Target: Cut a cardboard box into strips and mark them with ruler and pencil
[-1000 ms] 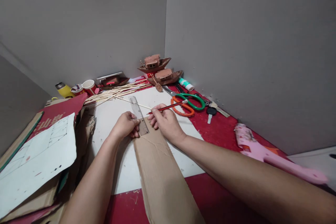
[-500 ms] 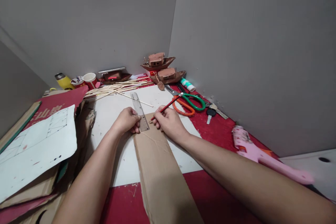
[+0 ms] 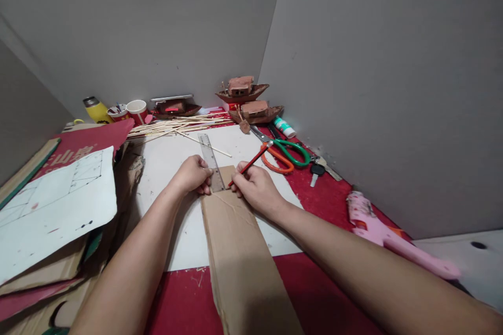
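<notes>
A long brown cardboard strip lies on a white board, running away from me. A clear ruler rests along the strip's far left edge. My left hand is closed, its fingers pressing the ruler's near end onto the cardboard. My right hand pinches a red pencil, whose tip touches the cardboard right beside the ruler.
Green-handled scissors and orange-handled scissors lie right of the hands, with keys and a pink glue gun beyond. Bamboo sticks, model boats, cups and a yellow bottle line the back. Cardboard and a drawn template pile at left.
The pencil has tilted from nearly flat to steep, and its tip has come down to the cardboard by the ruler. The view has shifted slightly; my left hand stays on the ruler.
</notes>
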Action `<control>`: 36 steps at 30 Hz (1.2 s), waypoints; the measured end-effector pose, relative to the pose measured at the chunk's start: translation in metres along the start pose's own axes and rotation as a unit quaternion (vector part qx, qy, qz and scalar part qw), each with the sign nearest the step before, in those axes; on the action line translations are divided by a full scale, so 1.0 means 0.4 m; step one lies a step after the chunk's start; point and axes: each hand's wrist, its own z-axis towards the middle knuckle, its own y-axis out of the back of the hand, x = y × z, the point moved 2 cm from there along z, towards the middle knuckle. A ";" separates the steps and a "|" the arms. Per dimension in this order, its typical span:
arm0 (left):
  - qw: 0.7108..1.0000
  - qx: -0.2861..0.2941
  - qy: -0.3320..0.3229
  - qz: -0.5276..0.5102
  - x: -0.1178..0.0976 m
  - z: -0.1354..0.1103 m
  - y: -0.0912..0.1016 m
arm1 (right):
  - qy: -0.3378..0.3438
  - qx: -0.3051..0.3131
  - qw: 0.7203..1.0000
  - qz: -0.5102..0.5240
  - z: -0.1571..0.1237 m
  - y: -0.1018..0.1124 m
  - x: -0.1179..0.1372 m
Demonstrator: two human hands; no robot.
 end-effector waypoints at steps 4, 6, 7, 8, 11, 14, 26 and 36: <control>1.000 -0.001 0.000 0.002 -0.001 -0.001 0.001 | 0.018 -0.001 1.000 -0.020 0.002 -0.003 -0.008; 1.000 -0.001 0.000 0.003 -0.001 -0.001 0.001 | 0.022 -0.001 0.999 -0.024 0.001 -0.004 -0.009; 1.000 -0.001 0.000 0.004 -0.002 -0.002 0.001 | 0.023 -0.001 0.999 -0.026 0.000 -0.005 -0.009; 1.000 0.000 0.000 0.005 -0.002 -0.002 0.001 | 0.024 -0.001 0.999 -0.029 -0.001 -0.005 -0.008; 1.000 0.000 -0.002 0.009 -0.003 -0.003 0.000 | 0.036 -0.002 0.998 -0.048 -0.004 -0.003 0.000; 1.000 0.000 -0.004 0.012 -0.004 -0.003 -0.001 | 0.069 -0.005 0.994 -0.083 -0.006 -0.001 0.011; 1.000 -0.002 -0.006 0.014 -0.002 -0.003 -0.002 | 0.066 -0.014 0.992 -0.105 -0.011 -0.004 0.012; 1.000 -0.002 -0.007 0.015 -0.003 -0.005 -0.003 | 0.069 -0.025 0.978 -0.196 -0.018 -0.003 0.023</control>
